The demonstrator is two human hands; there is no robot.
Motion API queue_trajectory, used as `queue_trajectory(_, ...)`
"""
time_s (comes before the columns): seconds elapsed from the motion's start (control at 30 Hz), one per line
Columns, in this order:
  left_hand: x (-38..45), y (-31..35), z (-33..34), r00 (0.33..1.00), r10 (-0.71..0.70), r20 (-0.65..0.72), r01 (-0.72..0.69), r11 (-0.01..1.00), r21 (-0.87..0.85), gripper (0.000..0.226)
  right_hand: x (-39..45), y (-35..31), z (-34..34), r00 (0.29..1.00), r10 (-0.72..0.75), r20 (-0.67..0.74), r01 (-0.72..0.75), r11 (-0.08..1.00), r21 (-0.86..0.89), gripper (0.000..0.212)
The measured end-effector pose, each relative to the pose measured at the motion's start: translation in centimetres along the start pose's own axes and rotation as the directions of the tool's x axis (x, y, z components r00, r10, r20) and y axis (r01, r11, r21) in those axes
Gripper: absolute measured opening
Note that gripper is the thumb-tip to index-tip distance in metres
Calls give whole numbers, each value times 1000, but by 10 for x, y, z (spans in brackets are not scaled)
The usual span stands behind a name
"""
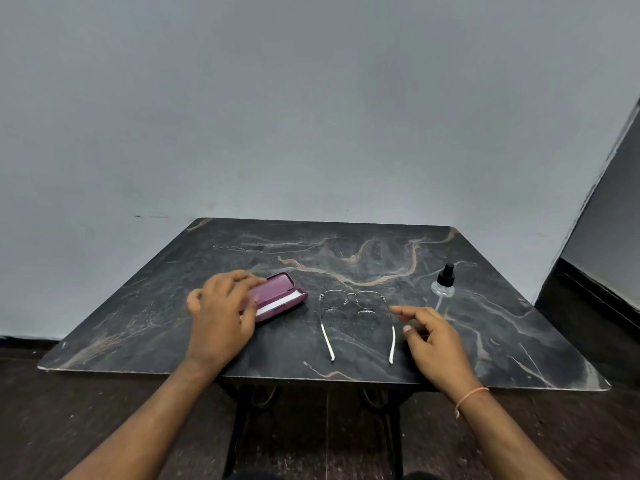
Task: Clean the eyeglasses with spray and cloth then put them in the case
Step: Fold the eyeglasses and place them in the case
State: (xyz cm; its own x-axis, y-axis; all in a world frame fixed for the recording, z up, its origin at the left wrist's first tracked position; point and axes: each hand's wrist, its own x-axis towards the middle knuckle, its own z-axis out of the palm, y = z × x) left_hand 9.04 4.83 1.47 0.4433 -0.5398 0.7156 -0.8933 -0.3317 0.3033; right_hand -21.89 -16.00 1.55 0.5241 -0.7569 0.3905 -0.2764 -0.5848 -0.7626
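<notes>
Fingers of the left hand (221,317) curl over the open maroon eyeglasses case (277,296), left of the eyeglasses (356,318). Right hand (433,341), fingers loosely spread, hovers just right of the eyeglasses, before the spray bottle (443,289).

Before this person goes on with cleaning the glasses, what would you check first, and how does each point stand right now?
1. Eyeglasses lie on the table, arms unfolded, within reach: ok.
2. Spray bottle stands upright, cap on: ok.
3. Case is open: ok.
4. Cloth is at hand: cannot tell; something white shows inside the case.
5. Right hand is free, fingers relaxed beside the eyeglasses: ok.
6. Left hand has a firm grip on the case: cannot tell; its fingers lie over the lid.
</notes>
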Motion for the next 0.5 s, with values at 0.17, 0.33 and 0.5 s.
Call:
queue_trajectory(0.17, 18, 38, 11, 897, 409, 168, -435, 886, 159, 35, 5, 8, -1, 999, 15, 36, -16, 1000, 18, 48)
queue_trajectory(0.33, 45, 57, 24, 790, 528, 311, -591, 790, 160, 37, 10, 12, -2, 994, 5, 106, 2, 998, -65, 48)
queue_trajectory(0.5, 52, 58, 33, 776, 524, 351, -591, 799, 115, 30, 16, 15, -1, 990, -41, 137, 60, 988, -141, 39)
